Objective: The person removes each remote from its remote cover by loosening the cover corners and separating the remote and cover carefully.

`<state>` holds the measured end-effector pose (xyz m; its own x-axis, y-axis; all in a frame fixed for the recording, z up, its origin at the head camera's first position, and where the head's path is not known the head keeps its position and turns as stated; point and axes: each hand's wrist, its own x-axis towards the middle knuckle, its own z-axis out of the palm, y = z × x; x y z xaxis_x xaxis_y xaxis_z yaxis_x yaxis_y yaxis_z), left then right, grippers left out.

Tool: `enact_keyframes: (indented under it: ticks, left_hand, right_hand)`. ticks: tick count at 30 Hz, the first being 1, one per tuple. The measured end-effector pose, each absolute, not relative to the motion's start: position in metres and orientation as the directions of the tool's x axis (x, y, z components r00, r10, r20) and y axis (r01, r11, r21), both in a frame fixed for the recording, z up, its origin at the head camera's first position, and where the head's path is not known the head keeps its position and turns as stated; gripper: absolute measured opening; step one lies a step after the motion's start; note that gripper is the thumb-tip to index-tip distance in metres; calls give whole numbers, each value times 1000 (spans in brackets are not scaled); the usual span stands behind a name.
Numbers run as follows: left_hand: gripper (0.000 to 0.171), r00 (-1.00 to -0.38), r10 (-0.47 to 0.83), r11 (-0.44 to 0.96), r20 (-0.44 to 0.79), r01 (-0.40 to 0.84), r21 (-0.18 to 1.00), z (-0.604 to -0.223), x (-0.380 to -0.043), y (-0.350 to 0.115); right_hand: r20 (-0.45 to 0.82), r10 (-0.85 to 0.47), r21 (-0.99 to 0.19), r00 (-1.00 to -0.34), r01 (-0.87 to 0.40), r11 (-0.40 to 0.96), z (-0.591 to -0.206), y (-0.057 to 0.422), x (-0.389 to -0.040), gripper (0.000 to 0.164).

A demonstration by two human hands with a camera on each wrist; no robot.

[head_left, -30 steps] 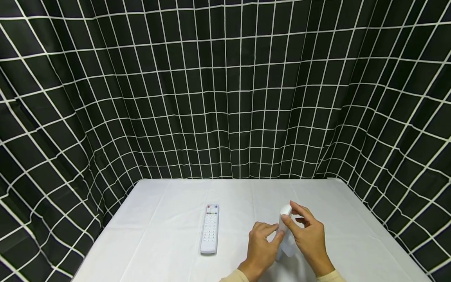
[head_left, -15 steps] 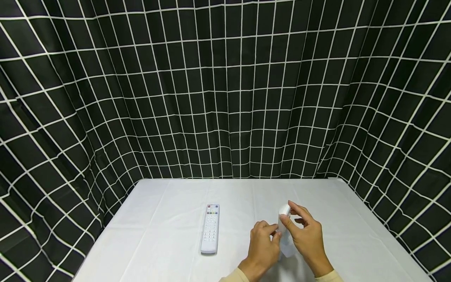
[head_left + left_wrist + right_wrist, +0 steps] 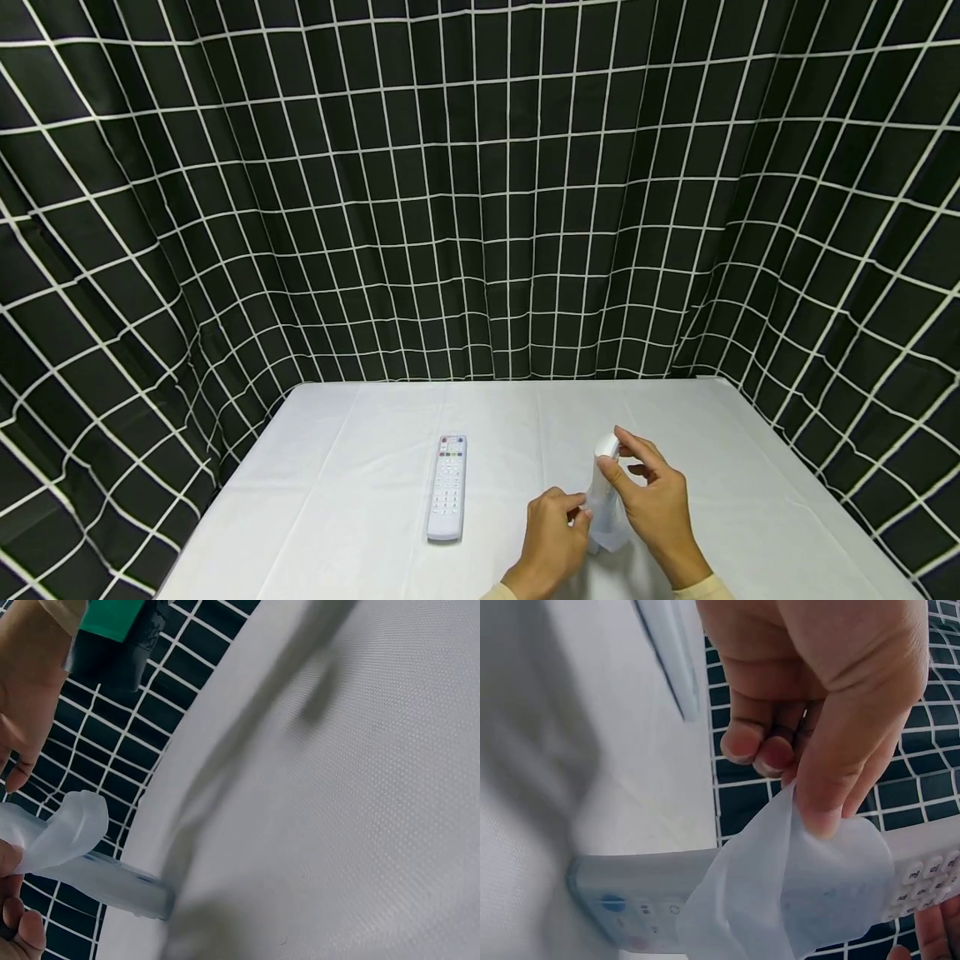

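I saw a cloudy sleeve [image 3: 735, 900] around a remote [image 3: 641, 900].
The left hand [image 3: 553, 537] pinched the sleeve; the right hand [image 3: 654, 504] pinched the remote's upper end.

We look forward and down from well above the translucent sleeve [image 3: 607, 523] in the head view. Our left and right wrist views face it close up from opposite sides and share it.

R. remote [image 3: 922, 847]: smooth, hard-looking plas. w/ raised btns [image 3: 913, 871]. Cover [image 3: 742, 892] on it: thin, translucent, matt, soft-looking, folded. L. remote [image 3: 446, 492]: smooth pale plas. Tablecloth [image 3: 360, 787]: matt fabric, fine textured weave. Far curtain [image 3: 480, 200]: smooth-ish, creased cloth, mostly matt.
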<state>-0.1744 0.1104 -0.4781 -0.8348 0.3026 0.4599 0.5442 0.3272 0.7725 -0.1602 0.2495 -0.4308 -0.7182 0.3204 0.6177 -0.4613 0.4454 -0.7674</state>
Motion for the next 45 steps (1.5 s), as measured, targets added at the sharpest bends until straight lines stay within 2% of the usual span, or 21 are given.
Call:
enact_keyframes:
  ticks: [6, 13, 24, 32, 38, 45]
  left_hand:
    - [17, -833, 311, 336, 457, 546, 767, -480, -174, 111]
    - [14, -835, 314, 370, 451, 545, 753, -484, -176, 114]
    - [23, -802, 301, 489, 516, 594, 638, -495, -182, 115]
    - [14, -851, 341, 516, 399, 524, 677, -499, -183, 116]
    - [9, -880, 336, 427, 334, 459, 779, -503, -179, 113]
    - [14, -907, 359, 378, 218, 355, 855, -498, -177, 112]
  right_hand:
    - [622, 320, -760, -715, -453, 466, -420, 243, -155, 43]
    - [672, 283, -719, -684, -512, 470, -431, 250, -165, 45]
    - [707, 270, -678, -653, -518, 522, -426, 245, -167, 46]
    - [667, 302, -708, -681, -454, 541, -429, 242, -167, 46]
    - [634, 302, -727, -712, -415, 547, -435, 241, -162, 45]
    - [642, 269, -722, -718, -450, 526, -439, 240, -157, 42]
